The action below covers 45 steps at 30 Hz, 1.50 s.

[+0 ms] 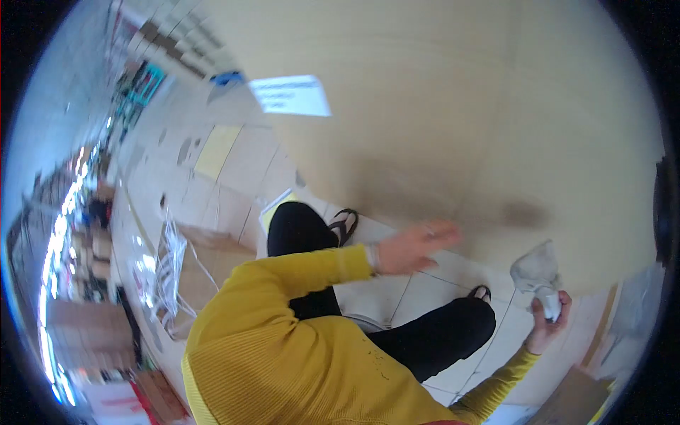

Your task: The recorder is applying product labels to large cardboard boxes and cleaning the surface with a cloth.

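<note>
Tiled workshop floor, a huge brown carton and a bare-handed worker

Pale tiles (382, 294) cover the floor, and a large brown carton (439, 113) fills most of the upper view, its top cut off by the frame. A white label (292, 95) sits on it at the left; lines of print show there but are too blurred to read. No brand can be made out on the carton.

The person, in a yellow ribbed top (283, 368) and black trousers (443, 333), is low in front of it. The left hand (411, 248) is held out near the carton's lower part, fingers extended and close together, thumb apart, holding nothing; motion blurs it, and whether it touches the board cannot be told. The right hand (549, 319), at the right, pinches the lower end of a crumpled greyish-white thing (536, 269) between thumb and fingers. That thing stands up from the grip just in front of the carton's lower right part; its material is hard to tell.

The sandals (345, 225) are partly hidden by the legs. At the left lies a tangle of clear plastic (170, 265); stacked boxes (92, 336) beyond bend toward the dark rim. A dark thing (664, 212) at the right edge is cut off and unclear.
</note>
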Tool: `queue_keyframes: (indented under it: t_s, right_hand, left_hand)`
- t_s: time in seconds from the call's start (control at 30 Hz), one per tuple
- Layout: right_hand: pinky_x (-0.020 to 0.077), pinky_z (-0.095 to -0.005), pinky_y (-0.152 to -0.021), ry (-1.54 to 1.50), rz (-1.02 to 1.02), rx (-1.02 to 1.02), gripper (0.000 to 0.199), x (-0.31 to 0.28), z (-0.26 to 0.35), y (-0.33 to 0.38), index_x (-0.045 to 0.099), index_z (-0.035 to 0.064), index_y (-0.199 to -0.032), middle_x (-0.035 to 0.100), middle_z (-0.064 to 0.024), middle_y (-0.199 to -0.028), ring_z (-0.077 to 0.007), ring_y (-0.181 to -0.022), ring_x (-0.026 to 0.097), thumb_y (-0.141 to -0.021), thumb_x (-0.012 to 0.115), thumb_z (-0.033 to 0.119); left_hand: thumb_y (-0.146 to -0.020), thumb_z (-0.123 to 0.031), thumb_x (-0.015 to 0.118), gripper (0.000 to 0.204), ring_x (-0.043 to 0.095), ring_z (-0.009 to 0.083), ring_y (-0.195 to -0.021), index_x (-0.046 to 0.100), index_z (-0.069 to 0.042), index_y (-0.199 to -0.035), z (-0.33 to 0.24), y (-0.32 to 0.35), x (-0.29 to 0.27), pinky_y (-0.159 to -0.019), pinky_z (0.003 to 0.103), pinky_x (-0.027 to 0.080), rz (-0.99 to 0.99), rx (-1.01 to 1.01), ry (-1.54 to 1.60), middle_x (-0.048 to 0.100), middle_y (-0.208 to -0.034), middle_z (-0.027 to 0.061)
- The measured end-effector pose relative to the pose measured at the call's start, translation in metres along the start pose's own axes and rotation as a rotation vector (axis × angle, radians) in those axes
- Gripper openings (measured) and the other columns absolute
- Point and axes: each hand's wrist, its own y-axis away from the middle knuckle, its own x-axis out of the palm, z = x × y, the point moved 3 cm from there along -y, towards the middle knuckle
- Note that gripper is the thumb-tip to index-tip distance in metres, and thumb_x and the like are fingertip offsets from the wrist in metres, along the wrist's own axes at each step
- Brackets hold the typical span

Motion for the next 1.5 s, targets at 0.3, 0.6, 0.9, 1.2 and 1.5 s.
queue_keyframes:
  t_s: [0.3,0.6,0.9,1.2,1.5]
  right_hand:
    - [0.0437,-0.0444,-0.077,0.421,0.654,-1.296,0.036,0.242,0.245,0.091,0.064,0.0098,-0.089,0.049,-0.0135,-0.112,-0.0348,-0.096,0.048,-0.054,0.066,0.003]
    - [0.0403,-0.0400,-0.090,0.010,0.396,-0.743,0.065,0.315,0.285,0.106,0.051,0.0065,-0.118,0.044,-0.0150,-0.125,-0.0310,-0.113,0.044,-0.058,0.077,0.010]
    - [0.0383,-0.0386,-0.098,-1.165,0.807,0.315,0.071,0.367,0.218,0.097,0.034,0.0026,-0.129,0.046,-0.0094,-0.126,-0.0234,-0.114,0.048,-0.070,0.070,0.015]
    - [0.0443,-0.0340,-0.082,-0.267,0.885,-0.102,0.069,0.414,0.218,0.102,0.037,0.0046,-0.128,0.053,-0.0082,-0.111,-0.0182,-0.096,0.053,-0.072,0.073,0.021]
    - [0.0458,-0.0383,-0.073,0.221,0.800,-0.418,0.052,0.374,0.216,0.094,0.048,0.0052,-0.119,0.056,-0.0131,-0.093,-0.0285,-0.086,0.055,-0.073,0.068,0.017]
  left_hand:
    - [-0.087,-0.048,0.049,0.057,0.053,0.0195,-0.105,0.041,-0.008,-0.127,-0.005,0.089,-0.107,-0.091,0.038,0.042,-0.442,-0.169,1.630,0.053,-0.118,0.0084]
    - [-0.071,-0.017,0.069,0.067,0.051,0.0177,-0.104,0.036,-0.001,-0.127,0.030,0.199,-0.227,-0.089,0.030,0.042,-0.593,-0.143,1.133,0.051,-0.115,0.0081]
    - [-0.074,-0.006,0.070,0.087,0.043,0.0221,-0.119,0.014,-0.005,-0.141,0.049,0.204,-0.220,-0.098,0.035,0.037,-0.451,-0.101,1.331,0.038,-0.134,0.0132]
    - [-0.066,-0.010,0.075,0.085,0.031,0.0248,-0.125,0.028,-0.006,-0.136,0.102,0.156,-0.205,-0.106,0.039,0.022,-1.283,-0.062,1.074,0.039,-0.132,0.0079]
    - [-0.078,-0.002,0.059,0.065,0.036,0.0235,-0.119,0.028,-0.006,-0.135,0.182,0.091,-0.266,-0.100,0.036,0.030,-1.775,0.142,0.499,0.038,-0.130,0.0088]
